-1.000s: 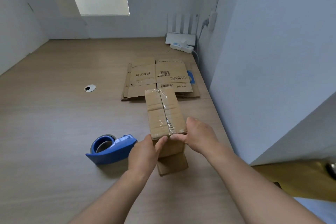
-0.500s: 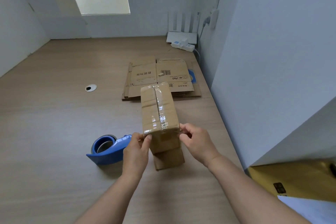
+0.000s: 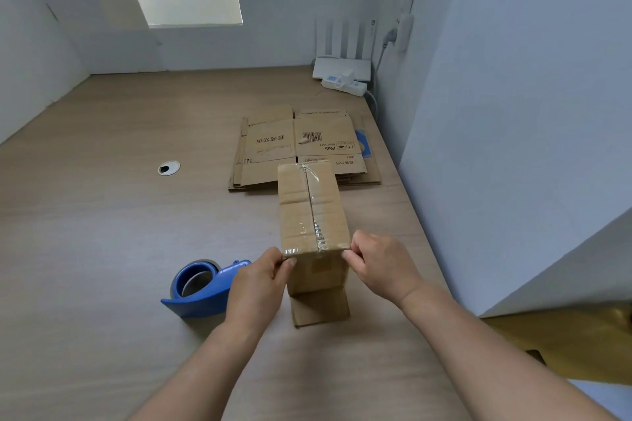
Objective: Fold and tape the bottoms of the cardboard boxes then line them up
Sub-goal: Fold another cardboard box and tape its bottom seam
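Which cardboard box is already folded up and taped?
The box pinched at its near corners by the left hand and right hand, with clear tape along its top seam. The other boxes lie flattened in a stack behind it.

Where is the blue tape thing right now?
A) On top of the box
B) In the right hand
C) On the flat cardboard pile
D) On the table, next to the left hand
D: the blue tape dispenser lies on the table beside the left hand, which, like the right hand, holds the cardboard box instead.
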A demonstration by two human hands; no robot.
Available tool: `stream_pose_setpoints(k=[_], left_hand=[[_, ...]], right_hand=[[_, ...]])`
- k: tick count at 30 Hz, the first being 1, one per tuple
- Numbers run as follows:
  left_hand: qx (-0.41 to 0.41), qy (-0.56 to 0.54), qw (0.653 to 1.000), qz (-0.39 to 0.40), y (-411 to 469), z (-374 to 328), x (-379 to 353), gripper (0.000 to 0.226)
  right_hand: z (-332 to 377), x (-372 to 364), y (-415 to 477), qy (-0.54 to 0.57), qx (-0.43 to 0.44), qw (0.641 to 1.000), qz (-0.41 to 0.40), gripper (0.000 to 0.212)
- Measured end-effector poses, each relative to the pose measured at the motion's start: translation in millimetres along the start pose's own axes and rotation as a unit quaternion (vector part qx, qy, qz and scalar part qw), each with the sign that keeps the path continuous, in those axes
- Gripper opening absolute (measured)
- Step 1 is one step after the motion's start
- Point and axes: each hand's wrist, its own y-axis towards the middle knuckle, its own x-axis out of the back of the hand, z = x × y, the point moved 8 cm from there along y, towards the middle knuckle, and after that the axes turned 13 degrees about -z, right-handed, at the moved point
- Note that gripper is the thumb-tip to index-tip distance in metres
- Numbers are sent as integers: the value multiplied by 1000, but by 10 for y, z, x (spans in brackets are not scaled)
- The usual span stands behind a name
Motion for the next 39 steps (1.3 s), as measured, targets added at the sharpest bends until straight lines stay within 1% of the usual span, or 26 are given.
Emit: stream_pose_setpoints(k=[1, 3, 4, 6, 8, 11, 13, 16, 19, 20, 21, 24, 26, 28, 30, 31, 34, 36, 38, 39], left_hand=[[-13, 12, 1000, 1, -4, -32, -4, 29], [-12, 5, 999, 39, -17, -5, -43, 21], [2, -29, 997, 66, -31, 40, -55, 17], [32, -112, 988, 99, -54, 152, -64, 24], [41, -132, 986, 93, -35, 230, -48, 25], [21, -76, 996, 32, 54, 217, -16, 13], [4, -25, 1000, 11, 96, 182, -11, 19], [-23, 23, 999, 0, 84, 141, -21, 30], [-140, 115, 982, -60, -4, -24, -26, 28], [-146, 137, 978, -54, -45, -68, -48, 25], [-131, 147, 980, -35, -67, -81, -71, 25], [-68, 155, 985, 14, -126, -37, -108, 40], [-33, 120, 992, 7, -128, -76, -80, 46], [9, 104, 995, -1, -107, -96, -85, 51], [9, 125, 992, -6, -55, -122, -128, 50], [16, 140, 990, -7, -45, -139, -121, 48], [39, 155, 987, -7, -41, -132, -102, 34], [41, 165, 985, 11, -50, -75, -122, 38], [98, 84, 991, 36, -19, 79, -146, 32], [135, 27, 989, 46, -11, 130, -132, 36]], right_hand=[[-14, -6, -28, 4, -3, 1000, -14, 23], [-49, -38, -62, 13, -14, 1000, -18, 20], [-63, -52, -64, 16, -17, 1000, -17, 20], [-77, -68, -51, 18, -19, 1000, -11, 20], [-82, -76, -40, 21, -20, 1000, -11, 19], [-81, -79, -42, 22, -22, 999, -14, 22], [-95, -86, -42, 21, -23, 999, -17, 24], [-96, -80, -41, 18, -24, 999, -17, 26], [-85, -79, -45, 10, -22, 1000, -13, 25], [-89, -92, -48, 8, -26, 1000, -4, 24], [-90, -106, -50, 8, -29, 1000, 5, 22], [-89, -126, -60, 12, -42, 998, 47, 22], [-92, -123, -66, 19, -53, 996, 71, 26], [-92, -101, -65, 27, -80, 994, 75, 32], [-88, -94, -47, 16, -111, 991, 66, 41], [-85, -101, -37, 3, -126, 990, 60, 42], [-86, -156, -44, 6, -169, 985, 38, 37], [-117, -180, -67, 35, -186, 981, 31, 39], [-166, -164, -74, 76, -206, 975, 32, 39], [-194, -157, -70, 91, -216, 971, 38, 38]])
